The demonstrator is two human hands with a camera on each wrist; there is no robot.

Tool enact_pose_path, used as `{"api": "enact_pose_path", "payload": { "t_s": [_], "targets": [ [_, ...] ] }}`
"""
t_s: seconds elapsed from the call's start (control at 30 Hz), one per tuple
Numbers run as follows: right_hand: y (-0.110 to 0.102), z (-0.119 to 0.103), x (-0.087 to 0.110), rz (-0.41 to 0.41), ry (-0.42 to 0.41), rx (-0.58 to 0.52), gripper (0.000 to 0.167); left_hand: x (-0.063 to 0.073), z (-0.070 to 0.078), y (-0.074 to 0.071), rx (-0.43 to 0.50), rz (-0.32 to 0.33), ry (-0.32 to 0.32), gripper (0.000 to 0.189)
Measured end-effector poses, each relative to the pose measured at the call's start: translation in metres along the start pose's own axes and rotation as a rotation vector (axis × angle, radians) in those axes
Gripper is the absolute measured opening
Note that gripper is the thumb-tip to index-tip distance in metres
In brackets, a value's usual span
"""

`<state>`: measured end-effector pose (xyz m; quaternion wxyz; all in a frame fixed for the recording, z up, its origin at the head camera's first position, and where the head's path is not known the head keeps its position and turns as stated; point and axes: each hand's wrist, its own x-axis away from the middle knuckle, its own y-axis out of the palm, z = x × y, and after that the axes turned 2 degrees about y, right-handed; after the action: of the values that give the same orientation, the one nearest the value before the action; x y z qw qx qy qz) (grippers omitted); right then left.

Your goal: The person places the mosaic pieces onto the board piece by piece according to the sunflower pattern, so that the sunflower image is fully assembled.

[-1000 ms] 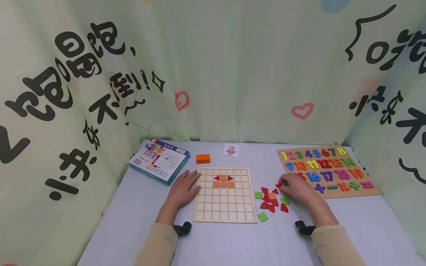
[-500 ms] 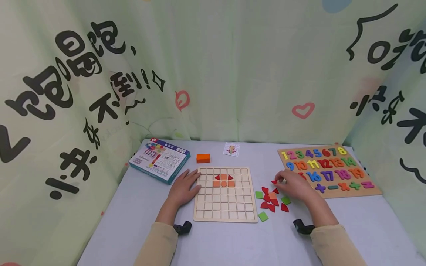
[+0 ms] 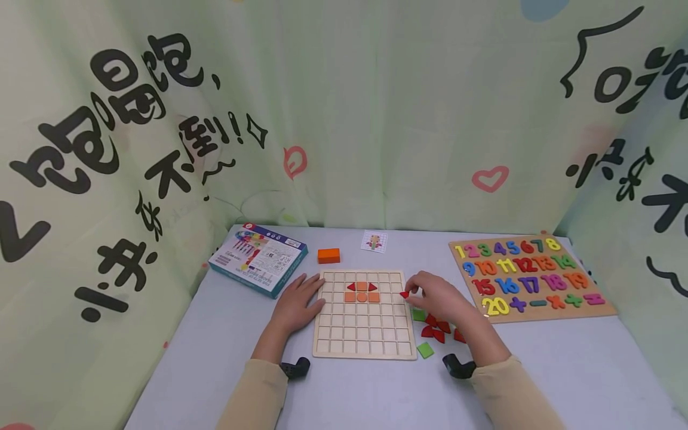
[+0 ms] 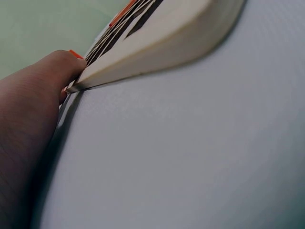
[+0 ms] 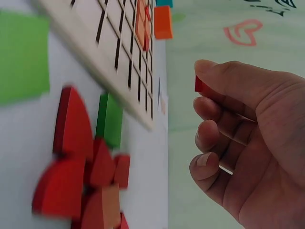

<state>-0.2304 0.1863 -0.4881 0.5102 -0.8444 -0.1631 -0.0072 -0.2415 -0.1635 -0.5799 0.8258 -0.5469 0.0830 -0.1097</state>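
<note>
Board touches the outstretched left hand; right hand pinches a red piece, shape hard to tell: best lowered level, turned square.

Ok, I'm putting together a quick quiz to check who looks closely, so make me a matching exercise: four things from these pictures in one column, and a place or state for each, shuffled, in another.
Things
1. left hand
2. number board
3. right hand
4. grid board

Places or states
A. pinches a small red piece
B. lies between the hands
C. at the grid board's left edge
D. bears rows of coloured numbers

Pairs: 1-C, 2-D, 3-A, 4-B
</note>
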Motion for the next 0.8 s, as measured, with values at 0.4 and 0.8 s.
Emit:
{"api": "enact_pose_path", "payload": {
  "t_s": [0.4, 0.8],
  "targets": [
    [0.035, -0.043, -0.023, -0.024, -0.109, -0.023, 0.015, 0.001, 0.001, -0.001, -0.007, 0.007, 0.004, 0.059],
    [0.068, -0.062, -0.037, -0.033, -0.2, -0.027, 0.009, 0.001, 0.001, 0.0, -0.013, 0.005, 0.004, 0.058]
  ]
}}
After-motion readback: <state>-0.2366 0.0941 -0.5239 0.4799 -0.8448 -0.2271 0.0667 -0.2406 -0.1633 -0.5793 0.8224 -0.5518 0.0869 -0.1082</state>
